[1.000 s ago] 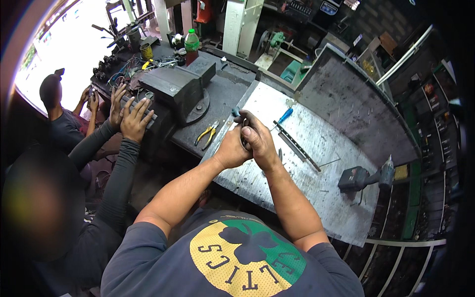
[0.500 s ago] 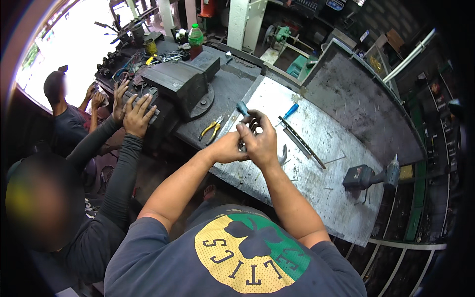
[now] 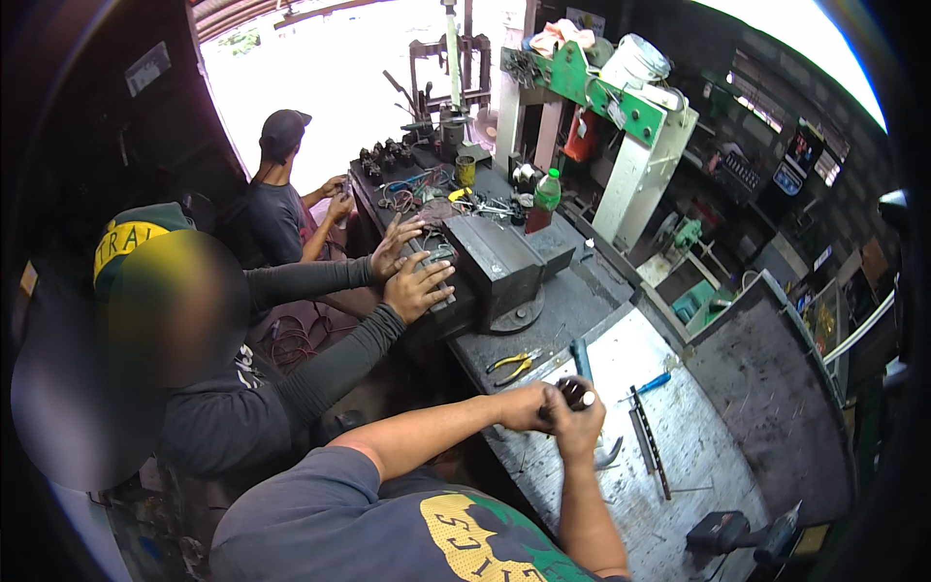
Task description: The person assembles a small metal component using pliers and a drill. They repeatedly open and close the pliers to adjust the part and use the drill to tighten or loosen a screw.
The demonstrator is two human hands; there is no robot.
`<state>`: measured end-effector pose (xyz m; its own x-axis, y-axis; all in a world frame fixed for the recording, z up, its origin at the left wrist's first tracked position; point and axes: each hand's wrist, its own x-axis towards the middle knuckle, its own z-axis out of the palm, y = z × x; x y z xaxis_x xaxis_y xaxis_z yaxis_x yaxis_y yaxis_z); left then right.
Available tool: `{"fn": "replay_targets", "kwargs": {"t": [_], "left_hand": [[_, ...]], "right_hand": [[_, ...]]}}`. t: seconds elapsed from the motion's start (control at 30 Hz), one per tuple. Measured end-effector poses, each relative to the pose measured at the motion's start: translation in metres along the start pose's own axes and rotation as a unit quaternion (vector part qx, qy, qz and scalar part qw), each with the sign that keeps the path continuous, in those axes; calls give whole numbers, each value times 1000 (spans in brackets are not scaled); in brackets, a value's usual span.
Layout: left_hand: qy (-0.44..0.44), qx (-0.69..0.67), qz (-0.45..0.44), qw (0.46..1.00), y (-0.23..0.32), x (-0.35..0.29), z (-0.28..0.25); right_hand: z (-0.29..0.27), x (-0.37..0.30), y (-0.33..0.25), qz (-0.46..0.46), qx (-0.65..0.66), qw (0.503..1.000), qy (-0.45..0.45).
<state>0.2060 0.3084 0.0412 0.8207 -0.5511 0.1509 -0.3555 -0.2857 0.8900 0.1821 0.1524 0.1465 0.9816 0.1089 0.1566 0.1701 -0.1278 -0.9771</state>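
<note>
My left hand (image 3: 527, 407) and my right hand (image 3: 581, 427) meet above the metal-topped bench (image 3: 698, 441). Both are closed around a small dark part (image 3: 570, 389) with a pale round end, its kind unclear behind the fingers. Beneath them lies what looks like a claw hammer: a blue handle (image 3: 581, 359) sticks out beyond my hands, and a curved claw (image 3: 610, 453) shows beside my right wrist. Yellow-handled pliers (image 3: 514, 363) rest left of my hands. To the right are a blue-handled screwdriver (image 3: 652, 382) and a dark slotted metal strip (image 3: 650, 442).
A large bench vise (image 3: 495, 267) stands ahead; a co-worker's hands (image 3: 415, 276) rest on its jaw end. Another person (image 3: 281, 213) sits farther off. A cordless drill (image 3: 737, 533) lies at the bench's near right. A green-capped bottle (image 3: 545, 199) and loose wires sit beyond the vise.
My view has swung up and left, so the bench and my hands appear lower and farther right. My hands stay together around the dark part.
</note>
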Motion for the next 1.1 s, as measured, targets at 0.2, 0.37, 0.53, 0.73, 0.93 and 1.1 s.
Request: {"fn": "replay_targets", "kwargs": {"t": [0.2, 0.37, 0.53, 0.73, 0.93, 1.1], "left_hand": [[293, -44, -130, 946, -9, -25, 91], [128, -99, -7, 987, -7, -27, 52], [-74, -132, 33, 988, -8, -5, 10], [263, -185, -82, 943, 20, -27, 80], [-67, 3, -6, 998, -8, -15, -4], [140, 216, -185, 948, 27, -22, 35]], "right_hand": [[-18, 52, 25, -79, 113, 892, -431], [-18, 38, 27, -117, -6, 935, -335], [21, -21, 29, -78, 7, 993, 86], [-32, 40, 31, -176, 14, 883, -435], [8, -50, 17, -73, 95, 991, 52], [-34, 12, 39, -79, 176, 954, -228]]}}
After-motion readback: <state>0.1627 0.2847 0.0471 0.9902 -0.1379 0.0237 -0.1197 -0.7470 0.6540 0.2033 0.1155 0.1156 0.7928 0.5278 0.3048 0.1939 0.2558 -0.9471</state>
